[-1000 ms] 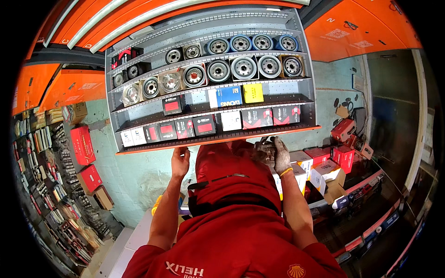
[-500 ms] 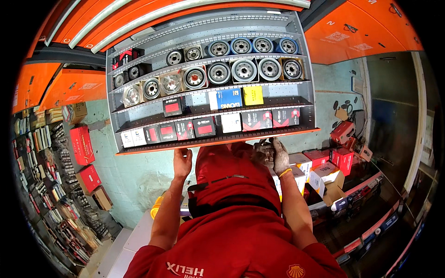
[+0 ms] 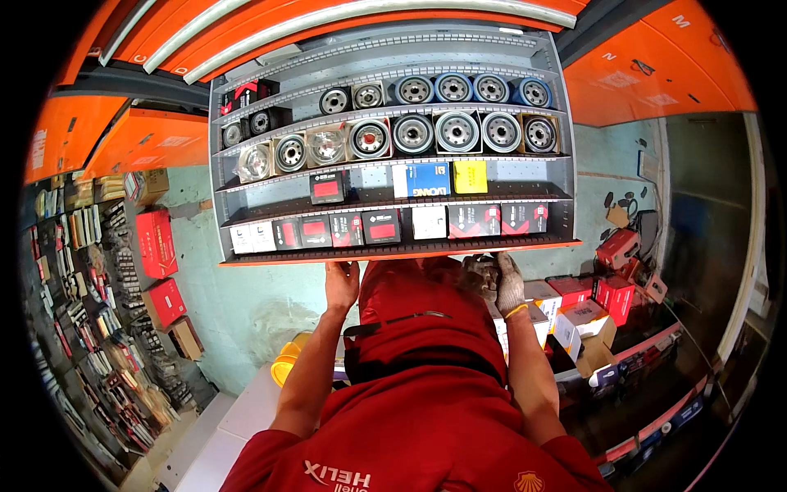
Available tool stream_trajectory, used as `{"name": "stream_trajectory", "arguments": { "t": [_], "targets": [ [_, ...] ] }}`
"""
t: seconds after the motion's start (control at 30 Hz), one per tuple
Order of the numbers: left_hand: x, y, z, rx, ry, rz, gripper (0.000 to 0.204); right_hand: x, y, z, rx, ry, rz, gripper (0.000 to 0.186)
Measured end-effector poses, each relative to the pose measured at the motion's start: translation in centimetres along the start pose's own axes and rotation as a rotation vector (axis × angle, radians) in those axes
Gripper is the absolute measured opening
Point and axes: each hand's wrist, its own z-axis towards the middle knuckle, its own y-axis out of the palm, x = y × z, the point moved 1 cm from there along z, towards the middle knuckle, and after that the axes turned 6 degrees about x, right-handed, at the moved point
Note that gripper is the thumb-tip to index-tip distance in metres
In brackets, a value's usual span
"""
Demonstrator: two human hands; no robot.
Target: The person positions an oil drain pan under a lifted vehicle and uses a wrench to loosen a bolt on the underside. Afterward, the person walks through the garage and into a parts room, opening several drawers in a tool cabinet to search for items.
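Observation:
A wide drawer [image 3: 287, 261] with an orange front edge stands pulled out before me, divided into rows by grey partitions. Round oil filters [image 3: 457, 131] fill its middle rows, several in cartons or clear wrap. Small part boxes [image 3: 382, 226] line the front row, with a blue box [image 3: 426, 179] and a yellow box [image 3: 470, 177] behind. My bare left hand [image 3: 342, 283] grips up at the drawer's front edge, fingers bent, tips partly hidden. My right hand [image 3: 510, 284], in a grey knit glove with a yellow cuff, is closed on a crumpled dirty glove [image 3: 479, 275], close under the edge.
Orange cabinet drawers [image 3: 377, 15] hang over the far side, with orange doors [image 3: 639, 57] on both sides. Cartons [image 3: 586, 316] are stacked at right beside red boxes [image 3: 613, 299]. At left are red boxes [image 3: 156, 243] and shelves of packed parts [image 3: 90, 303].
The whole view has shifted, so the drawer sits farther right and slightly higher in the picture. My left hand stays at the drawer edge; my right still holds the crumpled glove.

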Motion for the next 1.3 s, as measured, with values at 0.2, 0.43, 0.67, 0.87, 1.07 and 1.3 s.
{"name": "stream_trajectory", "arguments": {
  "t": [0.2,0.43,0.67,0.87,1.07,1.3],
  "targets": [
    [0.7,0.1,0.4,0.0,0.029,0.059,0.037,-0.1,0.7,0.5,-0.033,0.027,0.031,0.034],
    [-0.4,0.2,0.2,-0.016,0.06,0.081,0.039,1.0,0.4,1.3,-0.022,-0.011,0.051,0.033],
    [-0.5,1.1,-0.1,0.061,0.006,0.132,0.037,0.4,1.0,1.0,-0.008,-0.031,0.026,0.023],
    [-2.3,1.9,0.8,0.095,0.16,0.171,0.037,1.6,-0.8,3.1,-0.058,-0.148,-0.157,0.036],
    [-2.9,2.9,0.8,0.086,0.138,0.257,0.039,1.3,-0.4,-0.4,0.04,-0.185,-0.091,0.05],
    [-3.5,4.4,0.7,0.209,0.165,0.228,0.038,12.8,-10.0,-3.0,0.086,-0.231,-0.409,0.046]
  ]
}}
